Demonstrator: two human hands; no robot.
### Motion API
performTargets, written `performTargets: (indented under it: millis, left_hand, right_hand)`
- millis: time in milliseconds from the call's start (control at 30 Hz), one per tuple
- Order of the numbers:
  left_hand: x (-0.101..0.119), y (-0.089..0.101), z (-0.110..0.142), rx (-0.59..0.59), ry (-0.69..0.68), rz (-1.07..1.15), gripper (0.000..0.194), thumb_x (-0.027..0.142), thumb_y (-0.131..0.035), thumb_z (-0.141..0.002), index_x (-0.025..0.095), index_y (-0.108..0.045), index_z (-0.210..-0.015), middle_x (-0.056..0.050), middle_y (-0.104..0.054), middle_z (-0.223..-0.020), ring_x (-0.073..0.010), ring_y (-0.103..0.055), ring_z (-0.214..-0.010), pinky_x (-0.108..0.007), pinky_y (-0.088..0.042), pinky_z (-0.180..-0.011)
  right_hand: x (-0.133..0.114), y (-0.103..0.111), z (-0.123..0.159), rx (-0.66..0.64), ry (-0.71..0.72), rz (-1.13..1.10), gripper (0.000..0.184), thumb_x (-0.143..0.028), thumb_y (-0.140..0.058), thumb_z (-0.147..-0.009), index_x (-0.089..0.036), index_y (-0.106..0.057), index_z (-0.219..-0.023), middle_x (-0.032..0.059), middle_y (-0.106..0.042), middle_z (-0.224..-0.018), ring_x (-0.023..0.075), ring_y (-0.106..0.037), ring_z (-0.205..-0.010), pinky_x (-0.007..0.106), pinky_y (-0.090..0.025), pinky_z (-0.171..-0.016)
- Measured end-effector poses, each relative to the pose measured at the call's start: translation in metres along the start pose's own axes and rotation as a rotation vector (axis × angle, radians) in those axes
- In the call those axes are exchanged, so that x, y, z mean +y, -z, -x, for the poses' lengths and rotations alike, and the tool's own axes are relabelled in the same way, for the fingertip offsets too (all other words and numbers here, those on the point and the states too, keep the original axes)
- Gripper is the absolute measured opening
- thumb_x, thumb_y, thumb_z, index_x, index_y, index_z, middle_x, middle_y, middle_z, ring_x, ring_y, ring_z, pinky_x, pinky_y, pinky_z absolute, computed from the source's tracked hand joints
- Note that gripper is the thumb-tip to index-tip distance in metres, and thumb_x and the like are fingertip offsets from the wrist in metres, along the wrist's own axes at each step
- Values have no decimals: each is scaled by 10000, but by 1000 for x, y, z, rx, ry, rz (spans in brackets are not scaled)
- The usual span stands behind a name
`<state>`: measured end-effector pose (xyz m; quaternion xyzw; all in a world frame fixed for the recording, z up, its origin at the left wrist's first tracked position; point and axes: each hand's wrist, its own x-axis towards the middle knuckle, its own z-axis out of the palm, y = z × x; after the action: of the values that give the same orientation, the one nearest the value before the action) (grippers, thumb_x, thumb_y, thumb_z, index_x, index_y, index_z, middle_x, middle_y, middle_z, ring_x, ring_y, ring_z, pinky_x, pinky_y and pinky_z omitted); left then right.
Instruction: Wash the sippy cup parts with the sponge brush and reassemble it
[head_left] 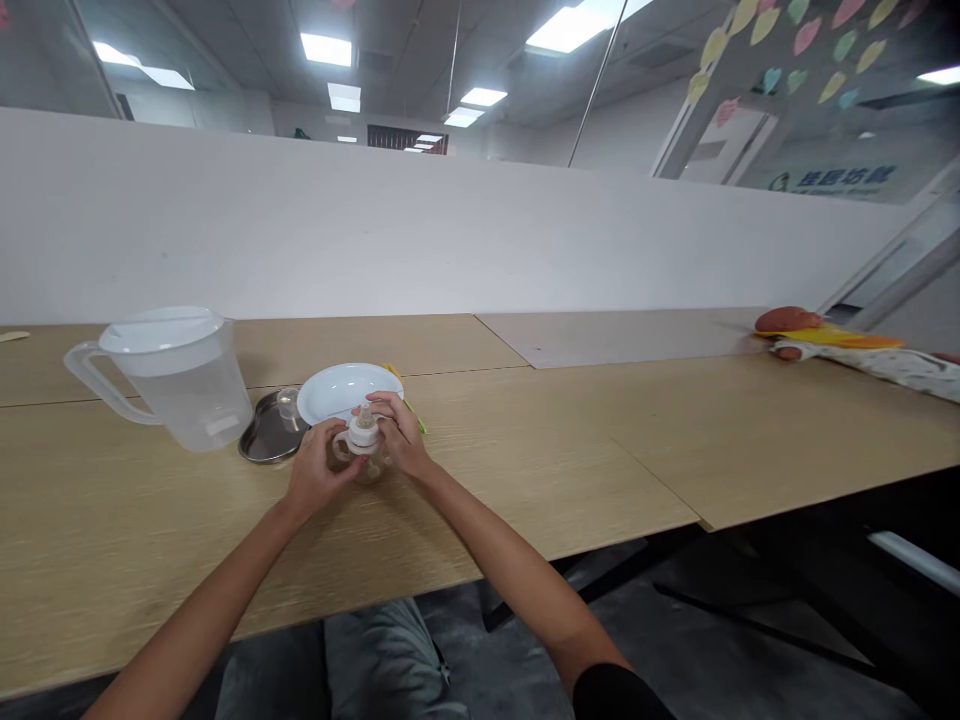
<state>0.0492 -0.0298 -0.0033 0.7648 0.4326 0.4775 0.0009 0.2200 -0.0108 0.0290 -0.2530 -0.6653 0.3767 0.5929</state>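
A clear baby bottle [365,436] with a white collar, side handles and a pale teat stands upright just above or on the table; its base is hard to make out. On its left side, my left hand [319,465] closes around the handle and collar. From the right, my right hand [400,432] grips the bottle by its collar, fingers curled near the teat. Just beyond both hands is a white bowl [341,385]. Partly hidden behind my right hand lies a thin yellow-green item [415,415].
Left of the bowl, a metal kidney-shaped tray [268,432] holds a clear cap [288,403]. A lidded plastic pitcher [184,385] stands farther left. At the far right lie a doll-like bundle [862,350] and cloth. A low white wall [450,240] borders the table's back.
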Motion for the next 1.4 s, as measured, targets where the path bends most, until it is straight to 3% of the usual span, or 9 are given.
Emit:
performTargets:
  millis: [233, 367, 500, 667, 933, 1100, 1233, 1333, 1400]
  left_hand:
    - [0, 0, 0, -3, 37, 5, 469, 419, -673, -746, 193, -474, -1106, -91, -630, -1073, -252, -622, -993, -410, -490, -874]
    - [-1, -1, 1, -17, 67, 41, 491, 434, -669, -742, 188, -454, -1109, -105, -617, -1092, -253, -616, -1012, -416, -485, -889]
    - [-1, -1, 1, -29, 76, 55, 487, 414, -668, -744, 190, -442, -1112, -105, -613, -1092, -248, -619, -1001, -419, -480, -890]
    - [1, 0, 0, -30, 81, 58, 469, 416, -662, -746, 188, -456, -1099, -101, -620, -1069, -250, -620, -987, -416, -478, -881]
    - [3, 0, 0, -54, 7, -15, 483, 418, -634, -780, 188, -484, -1177, -112, -605, -1174, -259, -571, -1089, -416, -436, -945]
    - [9, 3, -3, -117, 7, -20, 602, 405, -627, -794, 207, -428, -1327, -84, -634, -1167, -252, -554, -1105, -413, -409, -977]
    - [12, 5, -5, -119, 44, 12, 668, 406, -648, -769, 224, -403, -1363, -77, -646, -1139, -263, -561, -1106, -422, -404, -987]
    - [12, 5, -5, -120, 47, 30, 694, 390, -658, -757, 226, -390, -1375, -74, -648, -1133, -263, -561, -1109, -424, -402, -991]
    - [12, 4, -5, -125, 60, 36, 698, 382, -659, -753, 224, -388, -1377, -76, -645, -1134, -263, -561, -1106, -430, -400, -991]
  right_hand:
    - [-1, 0, -4, -93, -61, -67, 219, -272, -430, -853, -218, -554, -1025, 47, -733, -951, 176, -671, -907, 311, -507, -814]
    - [-1, -1, 0, 24, -20, 26, 242, -265, -466, -830, -216, -542, -1054, 40, -729, -920, 176, -668, -852, 307, -505, -785]
    - [5, 0, 5, 178, 108, 201, 243, -324, -502, -830, -207, -546, -1039, 49, -715, -890, 189, -648, -823, 341, -492, -812]
    - [8, 2, 9, 342, 199, 316, 213, -366, -456, -872, -205, -562, -962, 30, -672, -713, 194, -611, -748, 366, -473, -799]
    - [5, 6, 14, 249, 637, 541, 129, -298, -493, -795, -241, -602, -832, 22, -608, -633, 195, -528, -588, 387, -409, -649]
    - [6, 4, 17, 211, 493, 597, 168, -366, -493, -782, -236, -596, -807, 38, -597, -646, 208, -537, -617, 423, -425, -671]
    - [2, 2, 13, 195, 356, 477, 277, -398, -487, -831, -204, -573, -1008, 87, -636, -870, 229, -577, -823, 430, -466, -789]
    - [1, 5, 7, 62, 314, 342, 440, -464, -504, -846, -195, -485, -1193, 130, -587, -1160, 228, -581, -971, 415, -471, -874]
    - [2, 8, 3, -73, 257, 258, 494, -510, -501, -856, -210, -436, -1243, 111, -597, -1168, 219, -597, -980, 399, -471, -891]
